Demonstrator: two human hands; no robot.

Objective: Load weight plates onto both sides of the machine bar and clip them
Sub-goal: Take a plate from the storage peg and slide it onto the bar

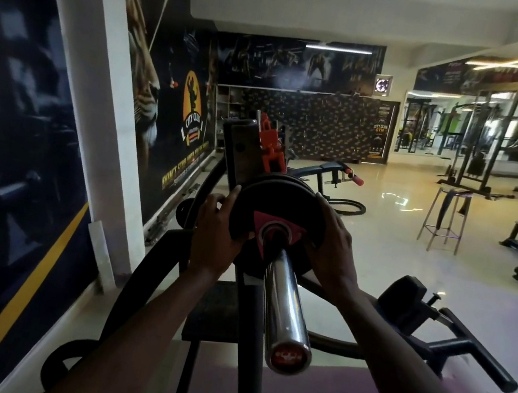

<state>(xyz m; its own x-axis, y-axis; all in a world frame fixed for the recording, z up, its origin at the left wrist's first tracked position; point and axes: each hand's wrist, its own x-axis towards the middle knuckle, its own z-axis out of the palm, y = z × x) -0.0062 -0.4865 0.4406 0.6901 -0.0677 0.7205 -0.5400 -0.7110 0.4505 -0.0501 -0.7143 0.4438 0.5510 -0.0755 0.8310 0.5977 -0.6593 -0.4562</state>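
Head view: black weight plate [278,206], red-labelled hub.

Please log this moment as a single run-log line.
step: sliding plate on | left hand: grips weight plate | right hand: grips plate | bar sleeve: bare, no clip visible

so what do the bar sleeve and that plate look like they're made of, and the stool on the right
Bar sleeve: polished, chrome-looking steel, given its bright mirror-like reflections.
Plate: matte black, probably rubber-coated, as it shows no glare; there is a red wedge mark near the hole. The left hand and right hand grip its rim.
Stool: thin shiny legs, likely metal; the seat is unclear.
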